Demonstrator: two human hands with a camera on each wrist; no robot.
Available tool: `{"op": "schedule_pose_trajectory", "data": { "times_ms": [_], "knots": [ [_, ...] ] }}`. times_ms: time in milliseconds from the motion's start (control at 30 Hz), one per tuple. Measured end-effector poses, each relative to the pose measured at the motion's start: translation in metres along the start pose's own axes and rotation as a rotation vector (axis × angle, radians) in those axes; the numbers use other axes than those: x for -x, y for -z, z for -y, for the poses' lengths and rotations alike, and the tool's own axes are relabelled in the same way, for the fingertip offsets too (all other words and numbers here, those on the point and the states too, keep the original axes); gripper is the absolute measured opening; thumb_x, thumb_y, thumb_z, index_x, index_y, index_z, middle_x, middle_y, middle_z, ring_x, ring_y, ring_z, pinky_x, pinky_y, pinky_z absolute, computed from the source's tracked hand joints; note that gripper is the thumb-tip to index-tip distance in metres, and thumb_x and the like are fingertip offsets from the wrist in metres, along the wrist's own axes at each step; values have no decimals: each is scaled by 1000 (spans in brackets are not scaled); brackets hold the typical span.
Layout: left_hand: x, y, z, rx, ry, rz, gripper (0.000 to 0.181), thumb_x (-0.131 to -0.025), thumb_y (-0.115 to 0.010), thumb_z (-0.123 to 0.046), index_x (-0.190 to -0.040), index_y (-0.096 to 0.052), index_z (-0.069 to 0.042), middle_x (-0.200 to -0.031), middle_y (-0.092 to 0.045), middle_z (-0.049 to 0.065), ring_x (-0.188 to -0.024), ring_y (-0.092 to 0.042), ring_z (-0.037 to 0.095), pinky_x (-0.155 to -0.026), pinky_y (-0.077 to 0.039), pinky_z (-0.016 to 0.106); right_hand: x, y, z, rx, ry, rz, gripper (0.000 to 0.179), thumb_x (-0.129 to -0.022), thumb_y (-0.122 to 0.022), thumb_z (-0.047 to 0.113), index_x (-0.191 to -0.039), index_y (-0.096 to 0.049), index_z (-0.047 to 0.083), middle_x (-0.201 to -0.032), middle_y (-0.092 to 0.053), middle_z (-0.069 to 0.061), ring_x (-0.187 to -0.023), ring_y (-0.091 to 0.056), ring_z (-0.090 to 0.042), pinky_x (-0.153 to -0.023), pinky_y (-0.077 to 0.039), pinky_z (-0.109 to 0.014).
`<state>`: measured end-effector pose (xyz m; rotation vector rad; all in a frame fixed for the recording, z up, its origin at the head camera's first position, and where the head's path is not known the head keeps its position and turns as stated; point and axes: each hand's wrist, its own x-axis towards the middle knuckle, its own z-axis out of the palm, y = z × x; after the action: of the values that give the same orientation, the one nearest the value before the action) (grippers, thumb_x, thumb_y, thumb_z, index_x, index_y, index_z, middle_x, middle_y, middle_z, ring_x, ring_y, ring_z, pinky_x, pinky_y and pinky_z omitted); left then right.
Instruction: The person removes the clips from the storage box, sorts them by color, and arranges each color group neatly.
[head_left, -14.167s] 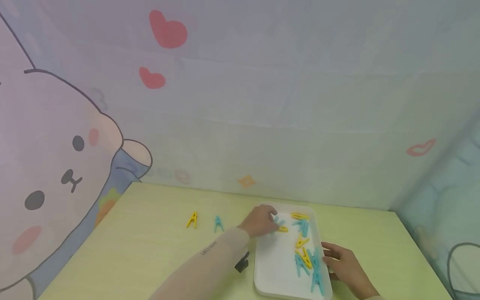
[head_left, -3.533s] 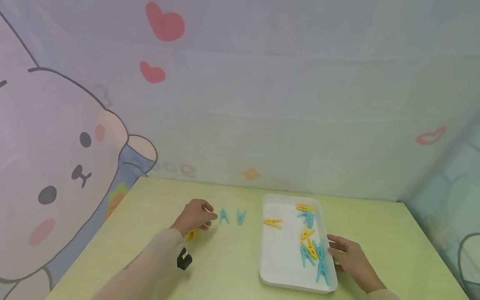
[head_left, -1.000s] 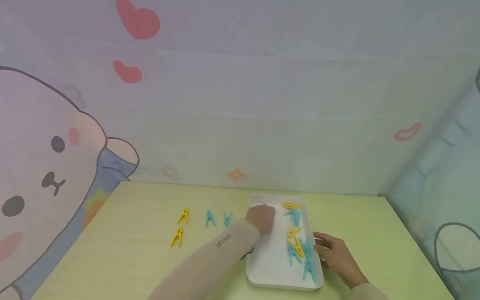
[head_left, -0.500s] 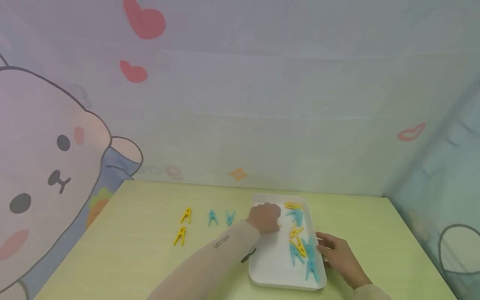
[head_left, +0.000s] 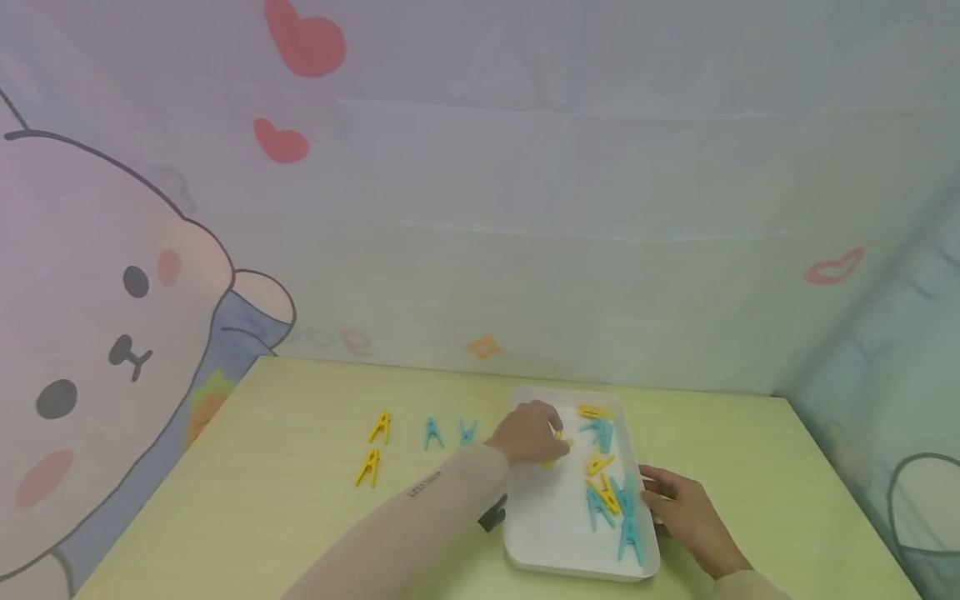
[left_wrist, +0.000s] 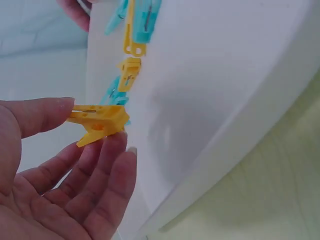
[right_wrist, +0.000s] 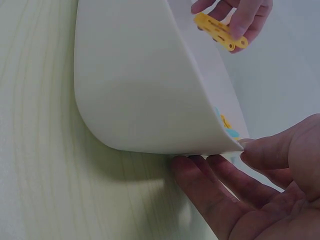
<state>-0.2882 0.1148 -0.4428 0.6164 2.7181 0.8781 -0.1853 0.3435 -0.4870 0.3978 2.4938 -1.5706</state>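
Observation:
Between thumb and fingers, my left hand (head_left: 531, 433) pinches a yellow clothespin (left_wrist: 102, 120) over the upper left of the white tray (head_left: 551, 542). My right hand (head_left: 686, 512) holds the tray's right edge. In the right wrist view its thumb (right_wrist: 270, 150) is at the rim and its fingers lie against the outer wall. Along the tray's right side lie several clothespins, such as a yellow one (head_left: 594, 412) at the back and a blue one (head_left: 630, 542) near the front.
Left of the tray, two yellow clothespins, one behind (head_left: 381, 427) and one in front (head_left: 367, 468), lie on the light green table (head_left: 300, 517). Two blue ones, a left one (head_left: 432, 432) and a right one (head_left: 467, 432), lie nearer the tray. A printed cloth (head_left: 600, 208) hangs behind.
Over the longer span, a blue and a yellow clothespin have joined the two on the table. Within the last second, my left hand has picked up a yellow clothespin inside the tray. My right hand stays put.

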Motion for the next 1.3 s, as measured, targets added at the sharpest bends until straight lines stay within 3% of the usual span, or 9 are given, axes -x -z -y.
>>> {"op": "schedule_pose_trajectory", "data": {
  "times_ms": [200,333,467,633,867,967,1300],
  "knots": [
    [9,11,10,388,35,55,34,-85,-75,-16,-112,-67,4,-92,-70,8,-67,-68,18,-60,-57,32,0,2,-1,15,3,3,45,-101,-53,8,-143,-45,-5,-136,-50,-33,-111,-62,-38,-73,-58,-41],
    [16,19,22,515,40,72,34,-87,-73,-13,-113,-66,7,-96,-70,11,-73,-69,20,-63,-59,34,-1,0,-1,13,-2,7,45,-101,-54,9,-143,-45,-5,-136,-50,-33,-112,-61,-40,-73,-58,-42],
    [21,26,38,587,49,83,29,-89,-71,-12,-111,-67,8,-92,-69,10,-76,-69,22,-67,-59,36,-2,-2,-3,6,-14,5,45,-100,-53,8,-143,-45,-5,-135,-51,-33,-111,-61,-38,-73,-58,-42],
    [32,37,55,621,64,83,26,-89,-70,-12,-109,-68,5,-91,-69,9,-77,-68,22,-71,-59,39,-1,-4,-5,-18,-7,1,44,-99,-52,5,-141,-47,-6,-133,-53,-32,-108,-63,-35,-73,-58,-42],
    [48,50,83,637,118,85,38,-90,-70,-14,-120,-64,8,-98,-68,11,-82,-68,25,-72,-59,39,-2,-4,-3,16,-12,2,44,-100,-53,7,-142,-45,-5,-135,-51,-33,-113,-60,-40,-73,-58,-42],
    [55,55,94,614,139,80,37,-90,-70,-14,-119,-64,8,-98,-68,11,-82,-68,25,-72,-59,40,-3,-3,-3,29,4,7,45,-101,-53,8,-143,-44,-5,-136,-49,-34,-115,-58,-43,-73,-58,-42],
    [75,63,125,466,216,14,20,-88,-72,-16,-97,-72,2,-86,-68,7,-70,-66,20,-65,-59,37,-3,0,-2,29,7,11,46,-101,-54,8,-143,-44,-6,-137,-47,-34,-116,-58,-43,-73,-58,-41]
  ]
}}
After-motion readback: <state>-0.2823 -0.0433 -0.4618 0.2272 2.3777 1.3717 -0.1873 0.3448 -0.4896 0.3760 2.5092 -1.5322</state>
